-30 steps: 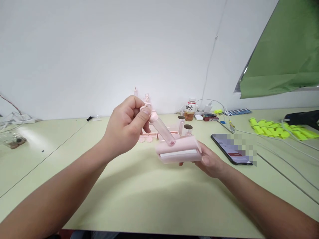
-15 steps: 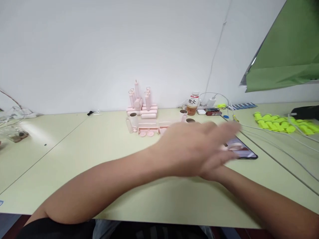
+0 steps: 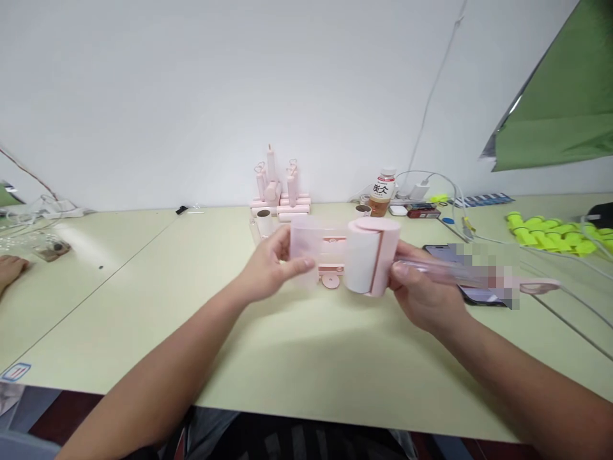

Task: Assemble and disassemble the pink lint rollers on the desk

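Head view: held apart above our pale-green table point(image 3: 143, 300)
Between front and back edges, our left hand point(image 3: 267, 267) pinches a curved translucent-pink plastic cover point(image 3: 303, 241); our right hand point(image 3: 428, 299) grips a pink-and-white cylindrical roller point(image 3: 364, 262) by its translucent handle point(image 3: 428, 269), likely for steadiness.

A blurred translucent cover point(image 3: 305, 241) partly hides pink trays point(image 3: 330, 269), pixelation masks much of the phone point(image 3: 484, 298) at right, and the left edge crops another person's hand point(image 3: 10, 269).
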A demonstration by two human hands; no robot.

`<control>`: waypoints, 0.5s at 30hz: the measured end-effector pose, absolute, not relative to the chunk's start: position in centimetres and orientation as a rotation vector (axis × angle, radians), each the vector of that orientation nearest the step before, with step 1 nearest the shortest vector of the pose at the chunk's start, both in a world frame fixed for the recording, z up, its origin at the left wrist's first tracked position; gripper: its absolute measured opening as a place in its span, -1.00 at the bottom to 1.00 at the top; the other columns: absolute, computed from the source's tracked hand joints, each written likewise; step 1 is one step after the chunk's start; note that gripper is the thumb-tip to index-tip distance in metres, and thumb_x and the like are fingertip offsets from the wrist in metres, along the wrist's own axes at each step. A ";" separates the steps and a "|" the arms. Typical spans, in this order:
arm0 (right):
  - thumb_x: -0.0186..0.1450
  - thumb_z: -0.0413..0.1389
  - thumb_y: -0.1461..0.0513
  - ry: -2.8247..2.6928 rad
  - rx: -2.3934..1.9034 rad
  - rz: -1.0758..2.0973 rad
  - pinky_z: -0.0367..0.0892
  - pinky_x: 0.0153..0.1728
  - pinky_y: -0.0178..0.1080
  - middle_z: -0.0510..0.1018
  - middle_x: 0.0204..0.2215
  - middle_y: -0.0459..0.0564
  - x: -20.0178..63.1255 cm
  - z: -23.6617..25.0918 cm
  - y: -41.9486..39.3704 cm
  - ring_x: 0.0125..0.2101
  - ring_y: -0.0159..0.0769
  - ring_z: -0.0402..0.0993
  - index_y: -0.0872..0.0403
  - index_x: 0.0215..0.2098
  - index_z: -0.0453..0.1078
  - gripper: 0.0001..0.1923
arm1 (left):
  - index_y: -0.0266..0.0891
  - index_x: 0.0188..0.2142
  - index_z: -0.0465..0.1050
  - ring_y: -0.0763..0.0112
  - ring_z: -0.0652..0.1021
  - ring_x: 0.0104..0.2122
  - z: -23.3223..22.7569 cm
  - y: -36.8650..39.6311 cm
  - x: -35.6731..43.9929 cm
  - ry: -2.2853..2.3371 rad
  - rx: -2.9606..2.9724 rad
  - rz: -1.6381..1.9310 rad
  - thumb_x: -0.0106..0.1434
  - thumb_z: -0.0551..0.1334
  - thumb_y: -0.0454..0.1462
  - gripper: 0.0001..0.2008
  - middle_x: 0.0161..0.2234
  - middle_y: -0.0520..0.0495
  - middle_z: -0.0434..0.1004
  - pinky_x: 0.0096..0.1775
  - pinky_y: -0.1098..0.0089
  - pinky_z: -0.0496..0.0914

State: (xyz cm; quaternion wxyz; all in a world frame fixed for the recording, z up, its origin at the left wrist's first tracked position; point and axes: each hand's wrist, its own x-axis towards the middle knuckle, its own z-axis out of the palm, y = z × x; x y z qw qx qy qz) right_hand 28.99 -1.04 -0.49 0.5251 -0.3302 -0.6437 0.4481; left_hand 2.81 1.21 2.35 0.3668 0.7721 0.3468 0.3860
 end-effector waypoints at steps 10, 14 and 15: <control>0.17 0.23 0.03 -1.318 -0.828 1.058 0.32 -0.55 -0.27 0.51 -0.44 -0.06 30.1 -0.1 -0.2 -0.49 -0.28 0.40 0.00 -0.05 0.47 -0.59 | -0.18 0.10 0.29 0.04 0.40 0.07 -0.3 4.8 -0.1 1.471 2.617 0.398 0.26 0.20 -0.17 -0.57 0.07 -0.16 0.45 0.07 0.07 0.18; 0.23 0.20 0.04 -1.457 -0.851 0.947 0.39 -0.44 -0.19 0.55 -0.41 -0.03 30.1 -0.8 -0.5 -0.41 -0.18 0.47 0.00 -0.05 0.48 -0.63 | -0.17 0.06 0.34 0.04 0.43 0.04 -0.9 5.1 0.4 1.451 2.608 0.362 0.26 0.18 -0.15 -0.61 0.04 -0.15 0.48 0.05 0.09 0.19; 0.23 0.20 0.03 -1.477 -0.858 0.918 0.39 -0.42 -0.17 0.56 -0.40 -0.01 30.2 -0.9 -0.5 -0.38 -0.15 0.48 0.00 -0.04 0.48 -0.63 | -0.17 0.07 0.33 0.05 0.43 0.04 -1.0 5.2 0.3 1.442 2.607 0.374 0.26 0.17 -0.15 -0.60 0.04 -0.15 0.47 0.05 0.09 0.19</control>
